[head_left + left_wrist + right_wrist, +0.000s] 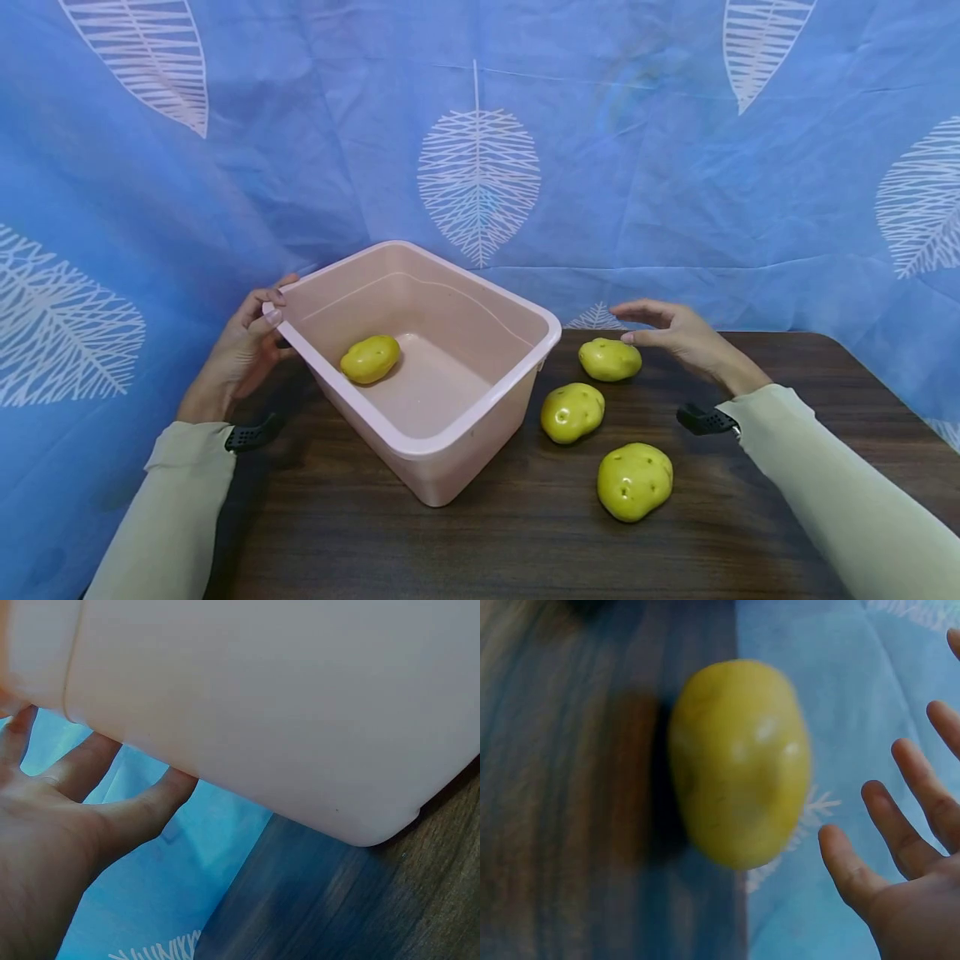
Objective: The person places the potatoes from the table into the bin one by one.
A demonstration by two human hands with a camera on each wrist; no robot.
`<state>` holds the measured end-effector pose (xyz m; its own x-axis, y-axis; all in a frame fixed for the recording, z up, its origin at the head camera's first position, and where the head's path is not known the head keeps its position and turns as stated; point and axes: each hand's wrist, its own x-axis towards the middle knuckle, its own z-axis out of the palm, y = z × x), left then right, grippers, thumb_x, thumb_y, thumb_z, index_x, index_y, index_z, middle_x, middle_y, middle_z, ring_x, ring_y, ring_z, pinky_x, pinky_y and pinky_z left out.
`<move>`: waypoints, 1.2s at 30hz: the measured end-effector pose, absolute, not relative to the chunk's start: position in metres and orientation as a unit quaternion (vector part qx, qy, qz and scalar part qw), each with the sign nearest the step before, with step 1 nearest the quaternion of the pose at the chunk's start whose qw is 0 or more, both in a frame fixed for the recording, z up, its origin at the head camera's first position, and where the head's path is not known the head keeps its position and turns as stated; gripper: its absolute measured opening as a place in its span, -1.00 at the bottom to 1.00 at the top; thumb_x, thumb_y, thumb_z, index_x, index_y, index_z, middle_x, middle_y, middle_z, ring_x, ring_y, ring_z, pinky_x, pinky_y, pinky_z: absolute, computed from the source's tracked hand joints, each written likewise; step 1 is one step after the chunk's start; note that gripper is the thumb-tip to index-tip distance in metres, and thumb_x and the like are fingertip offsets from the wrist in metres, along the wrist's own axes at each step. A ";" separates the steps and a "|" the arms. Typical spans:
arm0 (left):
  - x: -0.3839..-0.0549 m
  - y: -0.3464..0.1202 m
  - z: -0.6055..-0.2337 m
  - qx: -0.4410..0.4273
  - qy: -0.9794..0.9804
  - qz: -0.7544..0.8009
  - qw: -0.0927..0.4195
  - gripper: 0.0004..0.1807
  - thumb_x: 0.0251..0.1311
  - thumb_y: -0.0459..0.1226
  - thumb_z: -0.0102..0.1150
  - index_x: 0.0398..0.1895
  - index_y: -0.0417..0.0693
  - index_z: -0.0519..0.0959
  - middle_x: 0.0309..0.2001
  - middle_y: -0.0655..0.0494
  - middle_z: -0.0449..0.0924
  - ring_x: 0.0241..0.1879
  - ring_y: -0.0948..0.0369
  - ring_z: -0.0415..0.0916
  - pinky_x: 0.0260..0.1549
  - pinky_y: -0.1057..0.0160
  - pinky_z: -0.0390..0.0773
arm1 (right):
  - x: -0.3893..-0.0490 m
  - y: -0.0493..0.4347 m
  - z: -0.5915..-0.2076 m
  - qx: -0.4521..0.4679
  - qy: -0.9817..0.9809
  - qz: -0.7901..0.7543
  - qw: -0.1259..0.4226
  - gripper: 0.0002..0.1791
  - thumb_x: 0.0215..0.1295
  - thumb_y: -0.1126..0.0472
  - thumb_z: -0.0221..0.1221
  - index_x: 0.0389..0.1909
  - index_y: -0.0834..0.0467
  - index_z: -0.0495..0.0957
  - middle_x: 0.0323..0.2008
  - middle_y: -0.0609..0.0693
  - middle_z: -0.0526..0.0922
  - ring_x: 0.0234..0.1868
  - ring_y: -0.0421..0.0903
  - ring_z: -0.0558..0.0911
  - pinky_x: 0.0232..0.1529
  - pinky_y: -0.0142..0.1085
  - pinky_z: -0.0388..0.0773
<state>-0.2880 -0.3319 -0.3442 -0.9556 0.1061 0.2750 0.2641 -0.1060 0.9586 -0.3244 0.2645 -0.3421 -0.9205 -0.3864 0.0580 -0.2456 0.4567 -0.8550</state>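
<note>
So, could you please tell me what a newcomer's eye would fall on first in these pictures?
Probably the pale pink bin left of centre, with one yellow potato inside and the left hand gripping its left corner. Next, three more yellow potatoes on the dark table, right of the bin, the open right hand beside the farthest.

A pale pinkish bin fills most of the upper frame, its smooth wall slanting down to a rounded corner right of centre, low in the frame. A thin ridge line runs down the wall at upper left. The left grip, a bare hand, enters at lower left; its spread fingers reach the bin's lower edge. Blue cloth with a white pattern shows at bottom, beside the dark wood-grain tabletop at lower right.
</note>
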 end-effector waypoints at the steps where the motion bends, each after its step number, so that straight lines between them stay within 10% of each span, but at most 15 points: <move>1: -0.288 -0.332 -0.344 -0.138 -0.666 -0.731 0.054 -0.82 0.52 -0.30 0.05 -0.04 0.27 0.47 0.70 0.14 -0.05 0.35 0.09 0.28 -0.09 0.18 0.64 | -0.325 0.265 -0.345 -0.183 0.851 -0.487 0.074 -0.36 0.49 0.12 0.27 0.48 0.26 0.35 0.55 0.22 0.31 0.57 0.24 0.25 0.42 0.19 0.35; 25: -0.286 -0.331 -0.343 -0.138 -0.664 -0.733 0.056 -0.81 0.52 -0.30 0.04 -0.05 0.28 0.47 0.70 0.14 -0.04 0.30 0.13 0.35 -0.09 0.18 0.64 | -0.339 0.259 -0.381 -0.183 0.867 -0.450 0.110 -0.23 0.41 0.07 0.34 0.55 0.16 0.30 0.65 0.27 0.08 0.67 0.37 -0.08 0.49 0.47 -0.09; 36: -0.286 -0.330 -0.343 -0.129 -0.670 -0.729 0.055 -0.82 0.52 -0.29 0.05 -0.04 0.28 0.46 0.71 0.14 -0.06 0.31 0.12 0.34 -0.07 0.18 0.64 | -0.341 0.256 -0.392 -0.199 0.881 -0.416 0.105 -0.13 0.28 0.13 0.45 0.57 0.14 0.29 0.60 0.31 0.18 0.61 0.39 0.08 0.34 0.23 0.37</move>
<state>-0.2862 -0.3304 -0.3427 -0.9608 0.0926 0.2613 0.2526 -0.0959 0.9628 -0.3414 0.2564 -0.3916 -0.8988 -0.4378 -0.0195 -0.2632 0.5749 -0.7747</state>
